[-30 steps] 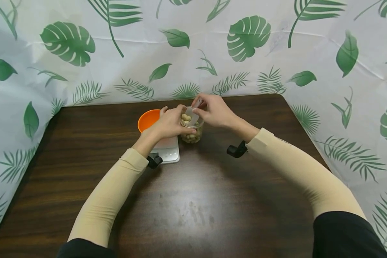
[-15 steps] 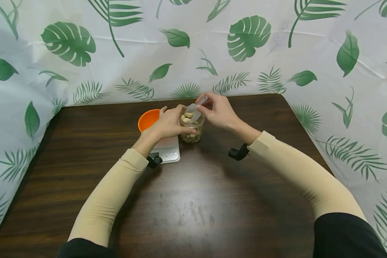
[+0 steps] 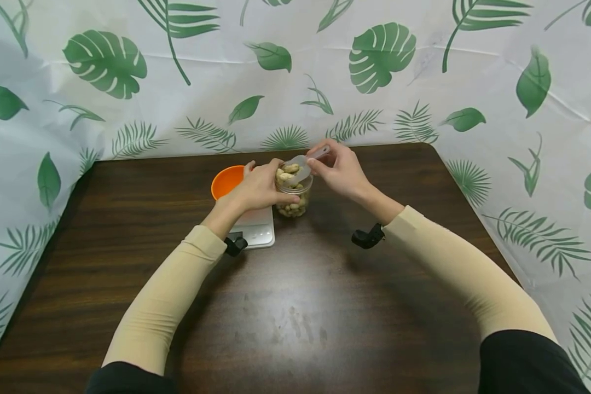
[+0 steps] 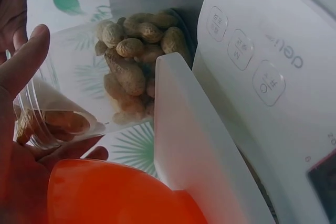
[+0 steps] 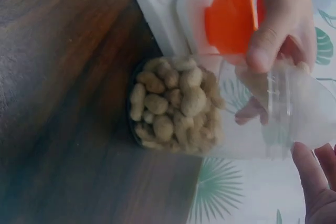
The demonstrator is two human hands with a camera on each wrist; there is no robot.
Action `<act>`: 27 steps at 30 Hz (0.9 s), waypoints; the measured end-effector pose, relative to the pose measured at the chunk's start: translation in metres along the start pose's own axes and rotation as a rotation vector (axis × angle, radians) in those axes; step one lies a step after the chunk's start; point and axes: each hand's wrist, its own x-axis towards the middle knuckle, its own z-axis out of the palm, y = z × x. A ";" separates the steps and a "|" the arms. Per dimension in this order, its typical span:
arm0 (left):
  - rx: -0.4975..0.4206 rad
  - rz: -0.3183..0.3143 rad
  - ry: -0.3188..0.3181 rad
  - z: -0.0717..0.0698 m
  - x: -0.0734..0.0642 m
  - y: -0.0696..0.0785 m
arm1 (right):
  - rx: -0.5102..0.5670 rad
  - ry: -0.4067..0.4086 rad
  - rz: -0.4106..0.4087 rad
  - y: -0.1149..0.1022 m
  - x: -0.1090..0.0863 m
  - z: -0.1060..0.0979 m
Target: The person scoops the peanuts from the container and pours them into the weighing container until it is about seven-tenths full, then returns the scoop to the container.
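A clear jar (image 3: 295, 210), upright on the table, holds peanuts (image 5: 176, 103) in its lower part. My left hand (image 3: 257, 187) grips it near the neck, with the thumb on the near side. In the right wrist view, the left thumb (image 5: 262, 51) presses the jar's wall. At the mouth of the jar, a translucent scoop (image 3: 301, 166) carries several peanuts, its bowl partly inside the rim. My right hand (image 3: 342, 171) pinches the scoop's handle between thumb and fingers. Inside the jar, the scoop's tip and some peanuts show in the left wrist view.
Left of the jar an orange bowl (image 3: 226, 183) stands on a white kitchen scale (image 3: 261, 236), partly behind my left hand. The scale's buttons (image 4: 269, 82) face the near side. Behind the dark wooden table (image 3: 295, 306) hangs a leaf-patterned sheet (image 3: 315, 54).
My right hand has lifted the scoop up and to the right, tilting it flatter, and peanuts now show in its bowl. My left hand has stayed on the jar.
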 end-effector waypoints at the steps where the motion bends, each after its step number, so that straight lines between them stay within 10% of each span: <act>1: -0.001 0.002 0.000 0.000 0.000 0.000 | 0.004 0.000 0.000 0.001 -0.001 0.001; 27: 0.026 0.001 -0.067 -0.006 0.002 0.005 | 0.243 0.078 0.023 0.015 -0.008 0.006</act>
